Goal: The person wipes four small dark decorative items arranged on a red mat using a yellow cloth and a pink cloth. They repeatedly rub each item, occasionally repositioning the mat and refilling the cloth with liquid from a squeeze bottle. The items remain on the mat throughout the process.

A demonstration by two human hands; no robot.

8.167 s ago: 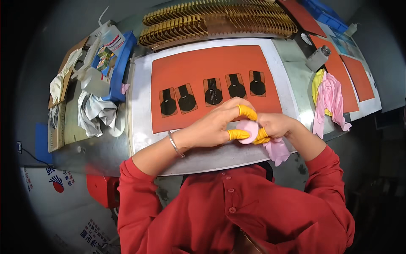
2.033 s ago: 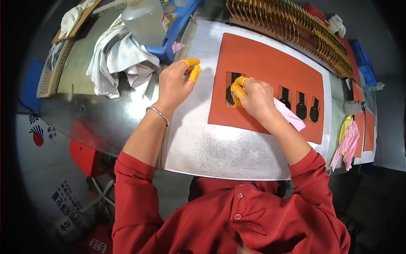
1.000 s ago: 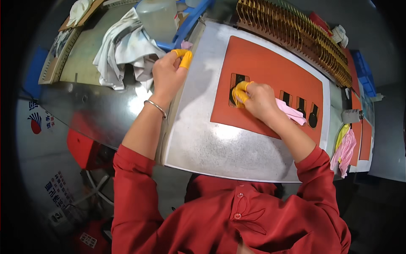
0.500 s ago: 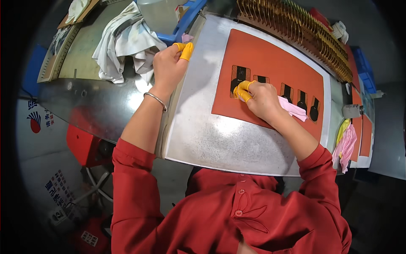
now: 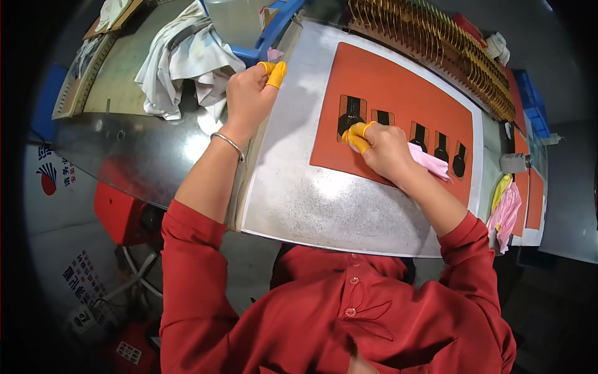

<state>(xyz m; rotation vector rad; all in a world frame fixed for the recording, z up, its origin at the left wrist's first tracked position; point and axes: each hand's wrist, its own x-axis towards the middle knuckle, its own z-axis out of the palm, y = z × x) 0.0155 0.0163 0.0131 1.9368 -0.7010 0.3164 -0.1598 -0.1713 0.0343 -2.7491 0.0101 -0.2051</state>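
Note:
My left hand [image 5: 250,96], with yellow finger cots on its tips, is closed in a pinch above the left edge of the grey board. What it pinches, if anything, I cannot make out; a small pink scrap [image 5: 275,55] shows just beyond its fingertips. My right hand [image 5: 387,148], also in yellow finger cots, is closed on a pink cloth [image 5: 428,163] whose loose end sticks out to the right. Its fingertips press at the lower part of the leftmost black piece [image 5: 352,107]. Several such black pieces with brownish mesh borders lie in a row on the orange mat [image 5: 398,81].
The mat lies on a grey metal board [image 5: 324,215]. Behind it stands a long rack of thin brown frames [image 5: 430,47]. White cloths [image 5: 187,62] and a blue bin [image 5: 274,31] are at the left. A bottle [image 5: 516,163] and a hanging pink cloth [image 5: 506,209] are at the right.
The view has shifted slightly. Both hands keep nearly the same places, the right one still against the leftmost black piece.

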